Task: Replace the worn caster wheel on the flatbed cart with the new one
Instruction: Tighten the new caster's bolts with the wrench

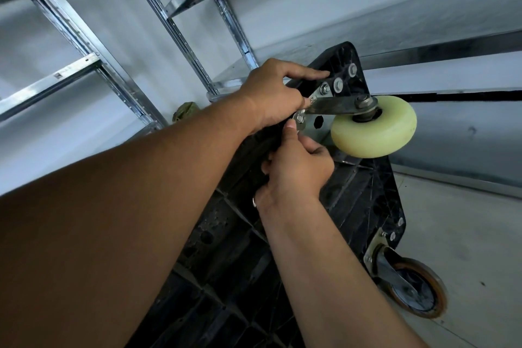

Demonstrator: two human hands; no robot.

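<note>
The black plastic flatbed cart [364, 195] stands on its edge with its ribbed underside facing me. A pale yellow caster wheel [375, 130] in a metal bracket [327, 106] sits against the cart's upper corner, with nuts and washers [337, 85] beside it. My left hand [271, 93] grips the cart's edge at the bracket's mounting plate, index finger stretched along the rim. Just below it, my right hand [296, 164] pinches a small nut or bolt [299, 118] at the plate's lower corner. A worn brown-rimmed caster [412, 288] is fixed at the cart's lower corner.
Metal shelving uprights and shelves [180, 34] stand behind the cart on the left and above. A grey wall [452, 8] and a pale floor [466, 220] lie to the right. A small green object [183, 111] sits by the shelf foot.
</note>
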